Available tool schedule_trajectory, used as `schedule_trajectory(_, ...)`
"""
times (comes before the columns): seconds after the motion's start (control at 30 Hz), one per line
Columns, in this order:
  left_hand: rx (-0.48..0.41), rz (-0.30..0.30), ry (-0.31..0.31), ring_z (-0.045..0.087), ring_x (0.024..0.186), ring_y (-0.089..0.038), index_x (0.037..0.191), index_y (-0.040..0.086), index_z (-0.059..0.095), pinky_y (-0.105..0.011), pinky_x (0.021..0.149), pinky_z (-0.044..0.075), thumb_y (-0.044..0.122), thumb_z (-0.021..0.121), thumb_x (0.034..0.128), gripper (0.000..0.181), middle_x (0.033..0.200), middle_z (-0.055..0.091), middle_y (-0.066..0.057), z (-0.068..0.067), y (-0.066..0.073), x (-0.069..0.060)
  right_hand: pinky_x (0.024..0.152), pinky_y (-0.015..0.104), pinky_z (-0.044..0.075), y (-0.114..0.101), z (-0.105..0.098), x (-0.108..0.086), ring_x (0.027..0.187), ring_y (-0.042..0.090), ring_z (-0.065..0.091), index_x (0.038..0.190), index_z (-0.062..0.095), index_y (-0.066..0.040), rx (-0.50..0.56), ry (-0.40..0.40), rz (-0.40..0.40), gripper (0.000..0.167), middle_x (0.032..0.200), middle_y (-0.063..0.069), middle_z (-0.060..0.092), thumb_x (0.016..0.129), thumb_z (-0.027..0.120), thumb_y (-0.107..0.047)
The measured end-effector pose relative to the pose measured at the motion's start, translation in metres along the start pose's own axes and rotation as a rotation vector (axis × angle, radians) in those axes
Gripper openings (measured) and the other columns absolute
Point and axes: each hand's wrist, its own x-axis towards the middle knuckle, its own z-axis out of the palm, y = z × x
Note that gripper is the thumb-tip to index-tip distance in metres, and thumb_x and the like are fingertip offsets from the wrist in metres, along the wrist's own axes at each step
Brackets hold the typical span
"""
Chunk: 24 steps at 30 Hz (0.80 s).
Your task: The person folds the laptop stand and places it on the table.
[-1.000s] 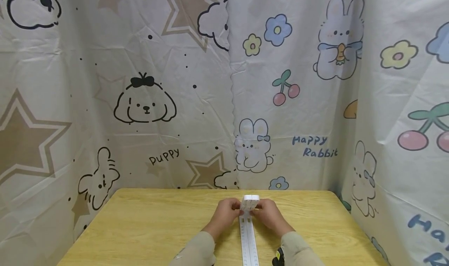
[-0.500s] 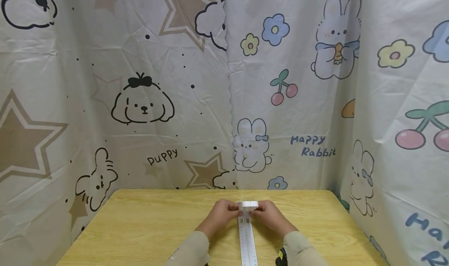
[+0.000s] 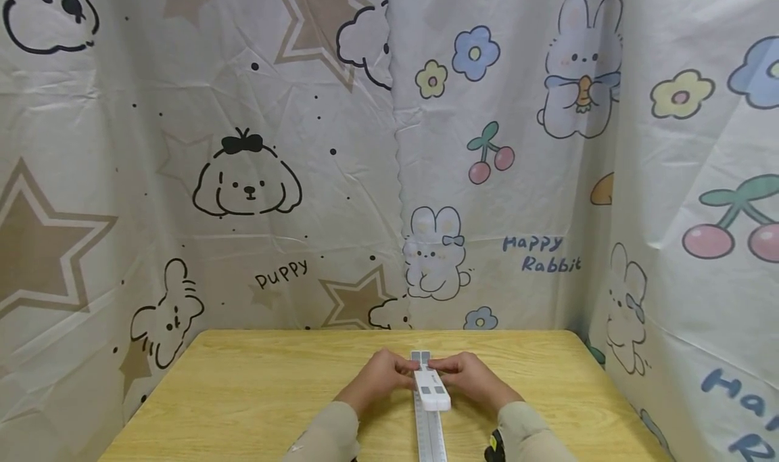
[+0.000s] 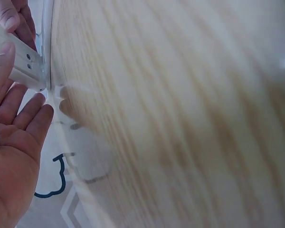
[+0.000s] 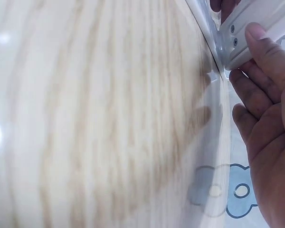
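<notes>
A white folding laptop stand (image 3: 430,435) lies lengthwise on the table, its two narrow bars side by side with small notches along them. Its hinged upper arm (image 3: 432,384), with grey pads, slants up and toward me over the base. On the left of the stand's far part, my left hand (image 3: 382,379) pinches it between thumb and fingers. My right hand (image 3: 470,377) does likewise from the right. In the left wrist view the thumb presses the white stand (image 4: 20,59), with fingers below. The right wrist view has the thumb on the stand (image 5: 259,23) near two screws.
The wooden table (image 3: 262,394) carries the stand near its middle. A printed curtain (image 3: 341,178) hangs behind the far edge and along both sides. A black and yellow item (image 3: 494,445) sits at the right sleeve.
The stand's upper arm has swung down toward me from its raised position, and its grey pads now show. Both hands stay at the far part, having shifted only slightly.
</notes>
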Motion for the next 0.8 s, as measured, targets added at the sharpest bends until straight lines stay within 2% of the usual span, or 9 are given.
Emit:
schedule_trajectory(0.2,0.003,0.04,-0.022,0.068,0.111,-0.019,0.11,0.015,0.08,-0.045,0.1,0.055,0.012,0.09,0.077,0.035,0.115,0.077,-0.003,-0.0006,-0.0003,-0.0011,0.105,0.048,0.051,-0.0029,-0.0008,-0.0004,0.132,0.034,0.058,0.132,0.069,-0.012,0.004,-0.016,0.014,0.039,0.136,0.004,0.066,0.094,0.074,-0.016)
schedule_trajectory(0.37,0.003,0.056,-0.048,0.066,0.122,-0.024,0.114,0.014,0.079,-0.047,0.107,0.05,0.013,0.09,0.0759,0.04,0.122,0.073,-0.002,-0.0005,-0.0033,-0.003,0.105,0.049,0.051,-0.0045,0.0006,-0.0022,0.133,0.035,0.056,0.133,0.067,-0.01,0.018,-0.028,0.027,0.043,0.138,0.005,0.065,0.092,0.077,-0.016)
schedule_trajectory(0.6,0.034,0.086,-0.096,0.061,0.13,-0.023,0.119,0.015,0.076,-0.047,0.114,0.042,0.018,0.092,0.0731,0.049,0.133,0.067,0.001,-0.001,-0.0055,-0.0048,0.107,0.047,0.049,-0.0022,0.0001,-0.0053,0.135,0.031,0.055,0.135,0.066,-0.015,-0.012,-0.051,0.018,0.051,0.143,0.003,0.061,0.088,0.082,-0.023)
schedule_trajectory(0.8,0.053,0.108,-0.099,0.062,0.129,-0.023,0.117,0.015,0.077,-0.046,0.114,0.042,0.017,0.093,0.0693,0.051,0.133,0.068,-0.001,-0.0017,-0.0047,-0.0066,0.106,0.045,0.05,-0.0049,0.0021,-0.0089,0.137,0.031,0.054,0.14,0.062,-0.014,-0.031,-0.076,0.002,0.056,0.147,0.004,0.057,0.088,0.081,-0.021)
